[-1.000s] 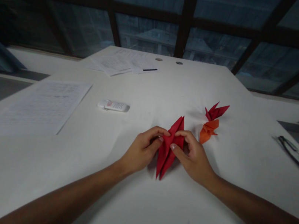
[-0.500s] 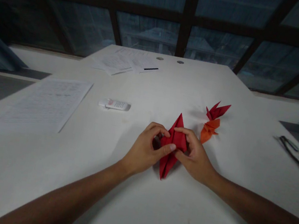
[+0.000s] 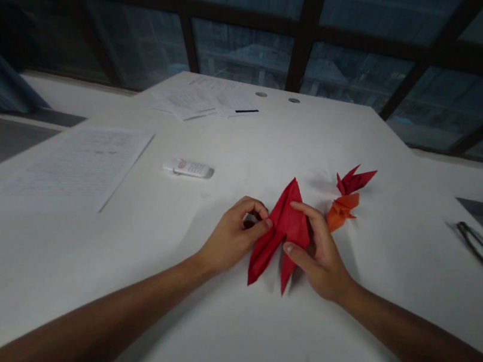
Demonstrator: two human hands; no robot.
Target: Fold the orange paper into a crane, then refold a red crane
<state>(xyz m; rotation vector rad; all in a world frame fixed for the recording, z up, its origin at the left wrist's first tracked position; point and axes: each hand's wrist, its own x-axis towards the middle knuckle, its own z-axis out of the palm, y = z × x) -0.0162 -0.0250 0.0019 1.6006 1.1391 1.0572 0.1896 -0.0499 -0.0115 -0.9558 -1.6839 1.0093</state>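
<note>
Paper (image 3: 299, 228) is pinched by the left hand (image 3: 233, 237) at one edge, right hand (image 3: 323, 260) gripping the other, probably so its legs stay apart.

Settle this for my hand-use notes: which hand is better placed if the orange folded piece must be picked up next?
Probably the right hand: the orange folded piece lies just beyond it, while the left hand is farther off, across the held red paper, whose left edge it pinches.
</note>
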